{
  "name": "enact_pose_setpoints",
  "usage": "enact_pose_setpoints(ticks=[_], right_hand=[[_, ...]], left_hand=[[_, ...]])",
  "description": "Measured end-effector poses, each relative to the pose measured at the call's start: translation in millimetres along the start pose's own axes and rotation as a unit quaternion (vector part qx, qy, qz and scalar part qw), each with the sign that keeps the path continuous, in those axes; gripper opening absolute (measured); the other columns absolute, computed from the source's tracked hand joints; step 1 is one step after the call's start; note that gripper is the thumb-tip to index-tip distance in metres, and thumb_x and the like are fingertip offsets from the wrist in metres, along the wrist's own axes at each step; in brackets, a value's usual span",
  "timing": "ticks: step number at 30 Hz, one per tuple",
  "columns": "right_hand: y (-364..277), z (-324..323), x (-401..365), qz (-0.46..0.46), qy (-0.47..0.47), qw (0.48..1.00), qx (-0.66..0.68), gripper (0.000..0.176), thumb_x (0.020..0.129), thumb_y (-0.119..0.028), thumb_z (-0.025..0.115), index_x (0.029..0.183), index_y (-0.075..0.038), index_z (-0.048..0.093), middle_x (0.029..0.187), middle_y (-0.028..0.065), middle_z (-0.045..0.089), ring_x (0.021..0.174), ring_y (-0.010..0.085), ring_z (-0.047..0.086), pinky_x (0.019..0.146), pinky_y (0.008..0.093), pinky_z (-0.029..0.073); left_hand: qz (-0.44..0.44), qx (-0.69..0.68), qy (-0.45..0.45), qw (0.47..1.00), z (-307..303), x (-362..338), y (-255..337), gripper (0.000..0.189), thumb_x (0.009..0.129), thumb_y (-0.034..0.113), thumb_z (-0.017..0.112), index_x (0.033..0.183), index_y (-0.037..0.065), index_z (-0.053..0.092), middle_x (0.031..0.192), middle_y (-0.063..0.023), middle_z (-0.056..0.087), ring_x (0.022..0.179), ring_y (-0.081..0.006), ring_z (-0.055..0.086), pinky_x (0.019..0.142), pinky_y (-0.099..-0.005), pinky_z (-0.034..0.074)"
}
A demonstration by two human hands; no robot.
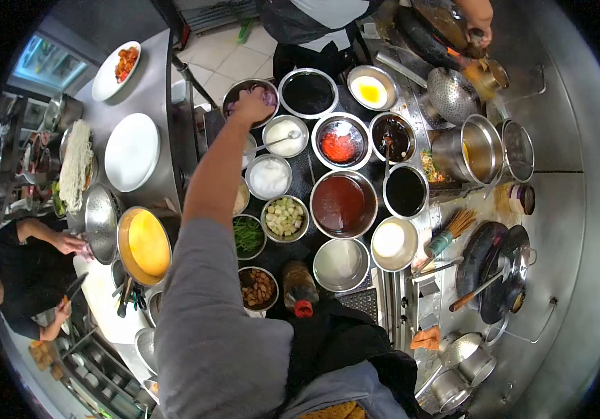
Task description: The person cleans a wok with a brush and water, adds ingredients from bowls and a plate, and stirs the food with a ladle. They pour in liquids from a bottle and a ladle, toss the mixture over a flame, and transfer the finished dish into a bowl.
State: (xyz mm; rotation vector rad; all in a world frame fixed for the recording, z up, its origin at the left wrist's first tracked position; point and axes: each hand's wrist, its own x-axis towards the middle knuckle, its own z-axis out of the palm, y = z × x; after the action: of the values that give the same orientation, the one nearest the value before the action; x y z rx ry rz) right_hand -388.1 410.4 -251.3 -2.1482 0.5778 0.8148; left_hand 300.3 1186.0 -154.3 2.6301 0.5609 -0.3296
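My left hand (253, 106) reaches far forward into a metal bowl (227, 98) of purple pieces that look like cut red onion (270, 97). Its fingers curl down among the pieces, and the tips are partly hidden. Just nearer to me is a bowl of white powder (286, 145) with a spoon (277, 142) in it. To the right of my hand sits a bowl of dark liquid (307, 93). Out of sight is my right hand.
Bowls of red sauce (342, 202), chopped scallion (284, 216) and other ingredients crowd the station. A red-capped bottle (301, 290) stands close to me. Woks (483, 272) and pots line the right. One co-worker holds a knife (75, 287) at left; another works a wok (418, 42) ahead.
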Motion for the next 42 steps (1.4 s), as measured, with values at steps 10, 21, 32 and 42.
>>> enact_pose_setpoints(ticks=[10,21,32,42], right_hand=[[-28,-9,-27,0.094,-0.016,0.992,-0.078,0.036,0.088,-0.016,0.055,0.121,-0.004,0.061,0.107,0.0114,0.069,0.096,0.0265,0.066,0.079,0.0382,0.05],[31,-8,-12,0.052,-0.093,0.942,0.318,0.027,0.091,-0.02,0.056,0.112,-0.004,0.064,0.098,0.0161,0.069,0.091,0.0258,0.068,0.07,0.0365,0.052],[-70,-33,2,0.172,-0.126,0.91,0.355,0.02,0.1,-0.029,0.054,0.108,-0.011,0.057,0.074,0.0032,0.058,0.063,0.0154,0.057,0.051,0.0298,0.049],[-59,17,38,0.01,-0.025,0.989,0.147,0.022,0.094,-0.027,0.056,0.093,-0.006,0.065,0.065,0.0034,0.06,0.052,0.0129,0.054,0.05,0.0297,0.045]], left_hand=[[0.089,-0.019,0.147,0.985,9,19,-19,0.041,0.076,0.026,0.075,0.112,0.008,0.066,0.11,-0.026,0.059,0.102,-0.0416,0.061,0.09,-0.0476,0.052],[0.18,-0.156,0.269,0.933,-18,0,-30,0.035,0.073,0.02,0.074,0.104,0.005,0.067,0.095,-0.0233,0.065,0.094,-0.0405,0.063,0.085,-0.0452,0.051],[0.071,-0.209,0.253,0.942,-123,-70,-85,0.035,0.078,0.022,0.071,0.108,0.005,0.066,0.094,-0.0143,0.072,0.082,-0.0256,0.069,0.075,-0.0389,0.053],[0.163,-0.074,0.086,0.98,-154,-378,-57,0.025,0.085,-0.004,0.057,0.109,0.003,0.062,0.098,-0.005,0.063,0.086,-0.0126,0.061,0.067,-0.027,0.054]])
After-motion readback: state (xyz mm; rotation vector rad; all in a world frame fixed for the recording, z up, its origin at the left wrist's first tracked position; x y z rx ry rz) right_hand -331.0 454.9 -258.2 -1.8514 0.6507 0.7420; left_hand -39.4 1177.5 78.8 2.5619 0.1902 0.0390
